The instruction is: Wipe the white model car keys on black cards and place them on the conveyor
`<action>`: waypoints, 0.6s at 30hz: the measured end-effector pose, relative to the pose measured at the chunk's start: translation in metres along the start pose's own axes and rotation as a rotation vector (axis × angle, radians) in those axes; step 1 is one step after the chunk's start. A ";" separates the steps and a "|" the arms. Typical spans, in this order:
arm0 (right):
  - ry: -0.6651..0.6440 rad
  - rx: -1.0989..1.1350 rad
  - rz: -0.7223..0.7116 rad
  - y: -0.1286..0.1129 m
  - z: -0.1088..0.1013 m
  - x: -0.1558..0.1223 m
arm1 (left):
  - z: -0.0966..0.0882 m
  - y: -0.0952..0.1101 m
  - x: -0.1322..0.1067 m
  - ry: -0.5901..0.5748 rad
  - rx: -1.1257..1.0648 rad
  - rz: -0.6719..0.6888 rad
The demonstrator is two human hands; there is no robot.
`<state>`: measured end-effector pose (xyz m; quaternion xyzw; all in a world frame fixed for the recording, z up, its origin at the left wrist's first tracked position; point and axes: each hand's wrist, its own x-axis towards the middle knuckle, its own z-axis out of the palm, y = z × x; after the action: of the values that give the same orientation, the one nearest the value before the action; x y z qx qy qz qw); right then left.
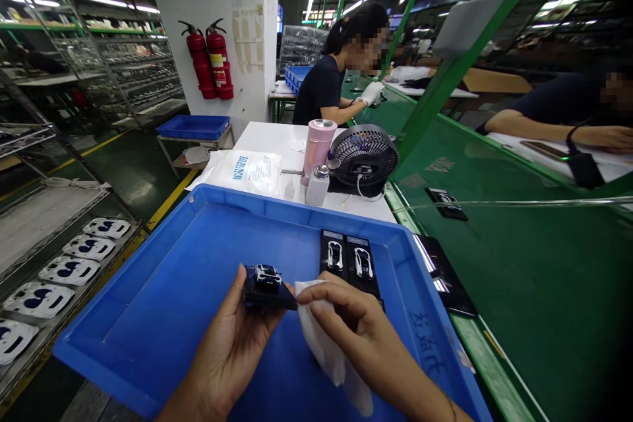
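Factory tray (123, 336), blue, is holding two carded model cars (335, 254); left grip (230, 343) is clamping a third (264, 287), right grip (356, 323) pinching one white cloth (319, 349).

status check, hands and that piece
Left hand holding black base with miniature car. Right hand holding white wipe at base's edge. Two similar units farther along blue tray.

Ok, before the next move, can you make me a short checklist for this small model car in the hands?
1. Left hand holds black base steady: ok.
2. Model car sits on that base: ok.
3. Car surface free of dust: cannot tell, too small.
4. Right hand pinches white cloth: ok.
5. Two other cars on black cards lie apart from the hands, inside the blue tray: ok.
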<state>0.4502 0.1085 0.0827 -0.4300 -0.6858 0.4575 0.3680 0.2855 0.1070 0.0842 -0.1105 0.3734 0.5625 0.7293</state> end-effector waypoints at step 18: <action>0.022 0.899 0.571 -0.006 0.004 -0.031 | -0.001 -0.016 -0.015 -0.309 0.447 0.148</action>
<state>0.4560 0.0772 0.0832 -0.4040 -0.2740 0.7837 0.3839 0.2985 0.0897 0.0894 0.1676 0.3796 0.5281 0.7409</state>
